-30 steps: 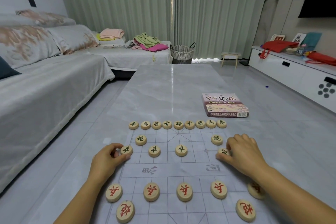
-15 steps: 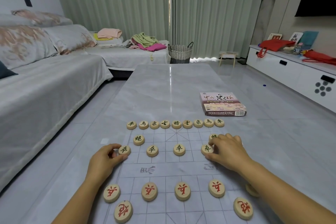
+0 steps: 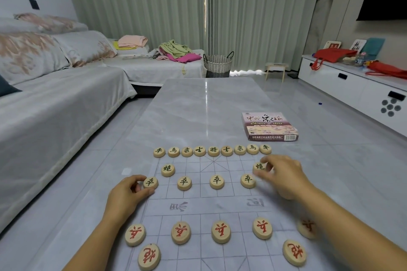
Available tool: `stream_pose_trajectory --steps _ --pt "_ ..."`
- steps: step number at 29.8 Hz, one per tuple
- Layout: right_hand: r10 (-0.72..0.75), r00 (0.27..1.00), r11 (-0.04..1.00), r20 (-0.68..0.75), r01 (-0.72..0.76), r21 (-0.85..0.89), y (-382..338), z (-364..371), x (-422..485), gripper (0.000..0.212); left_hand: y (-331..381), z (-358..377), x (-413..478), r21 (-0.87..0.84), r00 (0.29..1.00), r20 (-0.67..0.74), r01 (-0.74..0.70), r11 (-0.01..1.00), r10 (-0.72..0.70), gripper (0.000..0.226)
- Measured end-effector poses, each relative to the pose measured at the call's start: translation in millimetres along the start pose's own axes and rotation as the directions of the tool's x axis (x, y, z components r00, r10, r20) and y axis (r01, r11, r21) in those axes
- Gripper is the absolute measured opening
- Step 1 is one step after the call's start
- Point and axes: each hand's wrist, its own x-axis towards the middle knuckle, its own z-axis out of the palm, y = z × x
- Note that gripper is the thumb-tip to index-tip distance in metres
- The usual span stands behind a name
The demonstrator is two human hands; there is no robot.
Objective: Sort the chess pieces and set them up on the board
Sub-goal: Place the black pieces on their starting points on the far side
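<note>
Wooden black-lettered piece at the board sheet's left edge, pinched by left hand. Right hand fingers curl round the right cannon piece, slightly blurred. Three black soldiers sit between the hands. Back row of nine lies beyond, red pieces nearer. Game box lies past the board on the grey table.

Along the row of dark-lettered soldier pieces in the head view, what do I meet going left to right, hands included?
left hand, pinching the first soldier piece → second soldier piece → third soldier piece → fourth soldier piece → right hand, fingers around the right cannon piece.
</note>
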Motion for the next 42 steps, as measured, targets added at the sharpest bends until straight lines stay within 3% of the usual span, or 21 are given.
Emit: stream_pose_trajectory --steps 3,5,7,9,12,18,28,42 --pt "0.147 0.987 0.964 -0.07 -0.128 0.233 38 -34 7 0.016 1 0 0 0.015 1.0 -0.002 -0.002 1.0 0.002 0.037" --pt "0.171 0.985 0.945 -0.016 -0.16 0.286 62 -46 2 0.005 2 0 0 0.023 1.0 0.004 0.002 1.0 -0.002 0.037" --pt "0.156 0.98 0.933 0.123 -0.187 0.309 74 -48 -7 0.011 3 0 -1 0.028 1.0 0.008 0.001 1.0 -0.001 0.037" --pt "0.118 0.955 0.947 0.272 -0.191 0.259 74 -44 -18 0.03 4 1 -2 0.021 1.0 -0.001 0.006 1.0 -0.006 0.037" --pt "0.095 0.929 0.981 0.357 -0.149 0.126 63 -28 -28 0.048 6 1 -3 0.017 1.0 -0.001 0.012 1.0 -0.012 0.037" --pt "0.043 0.965 0.996 0.259 -0.062 0.067 49 -14 -24 0.03 6 1 -3 0.009 1.0 0.009 0.011 1.0 -0.011 0.037" --pt "0.046 0.994 0.975 0.104 -0.067 0.211 60 3 -11 0.041 7 0 -4 0.021 1.0 0.016 0.008 1.0 -0.009 0.037" --pt "0.036 0.997 0.952 0.061 -0.053 0.301 69 13 -13 0.04 8 0 -3 0.016 0.999 0.019 0.026 1.0 -0.026 0.033"
